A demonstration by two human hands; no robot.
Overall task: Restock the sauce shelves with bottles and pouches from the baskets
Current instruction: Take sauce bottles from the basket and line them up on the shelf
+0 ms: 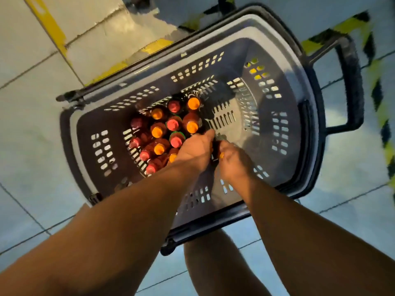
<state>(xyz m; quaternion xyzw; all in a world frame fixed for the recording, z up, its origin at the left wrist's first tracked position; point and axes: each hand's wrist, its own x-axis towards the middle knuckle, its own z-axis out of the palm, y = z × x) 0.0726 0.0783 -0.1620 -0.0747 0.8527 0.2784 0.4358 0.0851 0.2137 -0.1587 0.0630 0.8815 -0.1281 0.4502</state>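
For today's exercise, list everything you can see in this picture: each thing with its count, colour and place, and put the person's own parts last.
basket: one, dark grey with a lighter rim, on the floor, centre.
handle: one, black, at the basket's far right end.
orange-capped bottles: about eight, upright, in the basket's left part.
red-capped bottles: about eight, upright, mixed among the orange ones.
floor: pale tiles, all around.
yellow tape: strips on the floor, top left.
striped tape: yellow and black, right edge.
left hand: reaching into the basket beside the bottles.
right hand: beside the left, an orange cap showing between them.
leg: one, bare, bottom centre.
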